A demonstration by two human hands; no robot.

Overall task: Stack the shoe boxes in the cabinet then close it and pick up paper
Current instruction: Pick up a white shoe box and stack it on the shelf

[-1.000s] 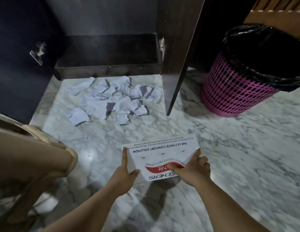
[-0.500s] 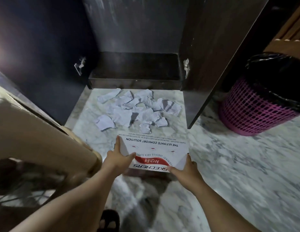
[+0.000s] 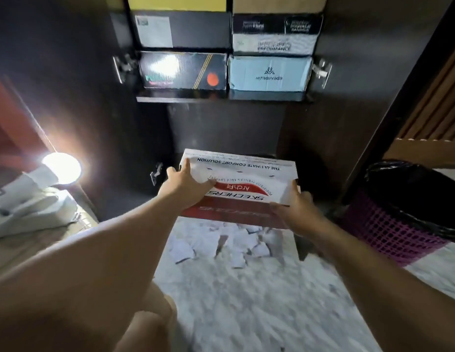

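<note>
Both hands, left hand [image 3: 187, 185] and right hand [image 3: 296, 212], grip the white-and-red cardboard shoe box [image 3: 238, 184] held above the paper scraps [image 3: 226, 241], mid-stacking; next it likely needs sliding into the dark cabinet's lower compartment [image 3: 226, 128].

Pink plastic lattice waste basket [image 3: 389, 232] with black liner stands right on white marbled floor [image 3: 259, 301]. Lit round lamp [image 3: 61, 167] at left.

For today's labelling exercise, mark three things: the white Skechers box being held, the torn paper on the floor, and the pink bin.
Skechers box [image 3: 244, 174], head view, on its white lid.
Torn paper [image 3: 236, 241], head view, middle of the pile.
Pink bin [image 3: 389, 232], head view, on its mesh wall.
</note>
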